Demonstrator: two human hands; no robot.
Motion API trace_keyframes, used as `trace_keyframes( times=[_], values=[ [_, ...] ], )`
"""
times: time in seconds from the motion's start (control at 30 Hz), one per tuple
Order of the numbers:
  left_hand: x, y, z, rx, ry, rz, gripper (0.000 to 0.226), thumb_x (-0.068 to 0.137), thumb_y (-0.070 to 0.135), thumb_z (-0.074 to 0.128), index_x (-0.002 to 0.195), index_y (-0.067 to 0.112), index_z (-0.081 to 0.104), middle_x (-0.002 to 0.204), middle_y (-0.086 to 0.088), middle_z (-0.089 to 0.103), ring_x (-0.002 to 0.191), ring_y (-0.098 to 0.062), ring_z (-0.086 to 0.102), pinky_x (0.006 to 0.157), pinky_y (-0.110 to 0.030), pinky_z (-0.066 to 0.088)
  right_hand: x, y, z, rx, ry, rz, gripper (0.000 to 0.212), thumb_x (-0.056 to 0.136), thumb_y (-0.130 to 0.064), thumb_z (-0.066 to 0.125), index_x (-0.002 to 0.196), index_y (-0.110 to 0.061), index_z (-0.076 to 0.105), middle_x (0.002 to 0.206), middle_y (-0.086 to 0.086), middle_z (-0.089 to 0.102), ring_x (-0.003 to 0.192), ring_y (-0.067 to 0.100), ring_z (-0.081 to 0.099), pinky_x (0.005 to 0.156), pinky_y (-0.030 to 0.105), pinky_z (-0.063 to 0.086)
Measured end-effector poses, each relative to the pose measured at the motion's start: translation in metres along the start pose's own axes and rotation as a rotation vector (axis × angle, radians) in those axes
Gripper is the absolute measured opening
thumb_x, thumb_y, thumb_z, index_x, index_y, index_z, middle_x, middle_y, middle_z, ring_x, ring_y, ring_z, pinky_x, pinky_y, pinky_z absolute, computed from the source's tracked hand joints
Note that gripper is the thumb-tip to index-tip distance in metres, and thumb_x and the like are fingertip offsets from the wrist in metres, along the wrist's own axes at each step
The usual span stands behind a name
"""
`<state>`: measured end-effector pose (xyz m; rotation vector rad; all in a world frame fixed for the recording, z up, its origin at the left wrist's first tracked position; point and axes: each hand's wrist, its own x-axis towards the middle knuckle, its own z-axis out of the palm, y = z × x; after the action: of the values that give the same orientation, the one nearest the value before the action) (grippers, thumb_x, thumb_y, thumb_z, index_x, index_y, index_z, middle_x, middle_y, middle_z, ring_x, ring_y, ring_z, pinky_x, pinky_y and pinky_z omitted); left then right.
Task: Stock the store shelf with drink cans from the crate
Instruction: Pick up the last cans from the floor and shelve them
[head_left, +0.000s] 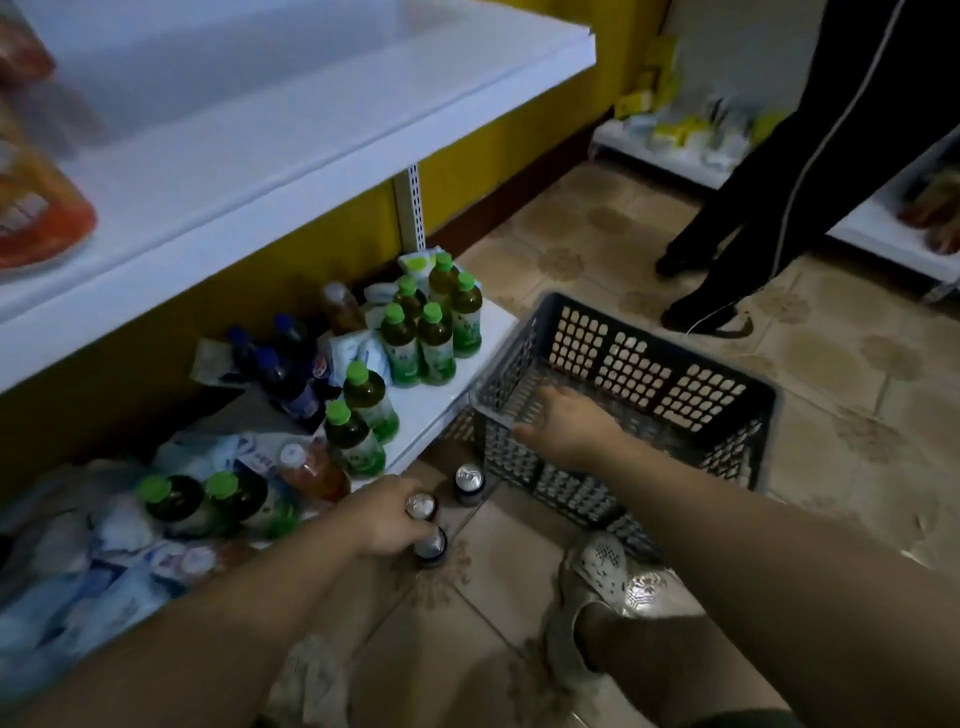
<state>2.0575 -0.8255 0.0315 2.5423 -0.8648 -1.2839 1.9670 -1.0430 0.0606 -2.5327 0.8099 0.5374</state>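
A grey plastic crate (727, 395) stands on the tiled floor; its inside looks bare. My right hand (566, 426) grips the crate's near rim. Three dark drink cans stand on the floor beside the bottom shelf: one (470, 483) stands free near the crate's corner. My left hand (387, 514) is closed around two cans, one (421, 505) between its fingers and one (431, 545) just below it. The low white bottom shelf (441, 400) holds several green-capped bottles (434, 338).
A large white upper shelf (291, 135) juts out above. Dark blue bottles (283, 374) and packets crowd the bottom shelf at left. My foot in a light shoe (597, 571) rests near the crate. Another person's legs (769, 208) stand at the back right.
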Motion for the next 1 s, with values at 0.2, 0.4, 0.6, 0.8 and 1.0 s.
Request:
trace_keyframes(
  times=[0.2,0.4,0.6,0.8,1.0],
  values=[
    [0.078,-0.037,0.032,-0.115,-0.063,-0.035,0.037,0.063,0.043,0.071,0.097,0.037,0.06,0.101,0.019,0.057,0.102,-0.009,0.055,0.082,-0.021,0.038,0.077,0.014,0.101,0.073,-0.22,-0.003,0.072,0.095,-0.053,0.047,0.15,-0.012,0.025,0.152,0.015,0.032,0.134,0.031,0.038,0.105,0.036,0.036],
    [0.141,-0.081,0.073,-0.047,-0.19,-0.127,0.081,0.072,0.041,0.072,0.14,0.011,0.04,0.136,-0.004,0.048,0.125,-0.021,0.046,0.094,-0.018,0.034,0.123,0.011,0.208,0.164,-0.417,0.016,0.068,0.094,-0.046,0.053,0.148,-0.012,0.028,0.147,0.015,0.039,0.131,0.031,0.042,0.103,0.033,0.036],
    [0.185,-0.111,0.11,-0.015,-0.216,-0.226,0.066,0.086,0.011,0.064,0.144,0.012,0.035,0.142,-0.012,0.046,0.128,-0.025,0.046,0.098,-0.024,0.035,0.147,-0.007,0.291,0.213,-0.545,-0.036,0.081,0.081,-0.035,0.072,0.147,-0.02,0.028,0.137,0.014,0.046,0.123,0.033,0.048,0.098,0.034,0.04],
    [0.21,-0.132,0.125,0.002,-0.222,-0.198,0.058,0.086,0.014,0.065,0.139,0.014,0.041,0.129,0.002,0.052,0.114,-0.014,0.049,0.085,-0.005,0.035,0.165,-0.023,0.339,0.143,-0.489,-0.085,0.077,0.08,-0.027,0.071,0.141,-0.017,0.026,0.143,0.011,0.037,0.123,0.034,0.045,0.095,0.041,0.045],
    [0.198,-0.138,0.12,-0.089,-0.159,-0.17,0.054,0.082,0.017,0.066,0.134,0.017,0.05,0.131,-0.002,0.054,0.107,-0.01,0.049,0.068,-0.005,0.023,0.156,-0.018,0.33,0.211,-0.352,-0.089,0.061,0.084,-0.034,0.062,0.133,-0.012,0.032,0.12,0.013,0.057,0.106,0.034,0.058,0.074,0.033,0.039]
  ],
)
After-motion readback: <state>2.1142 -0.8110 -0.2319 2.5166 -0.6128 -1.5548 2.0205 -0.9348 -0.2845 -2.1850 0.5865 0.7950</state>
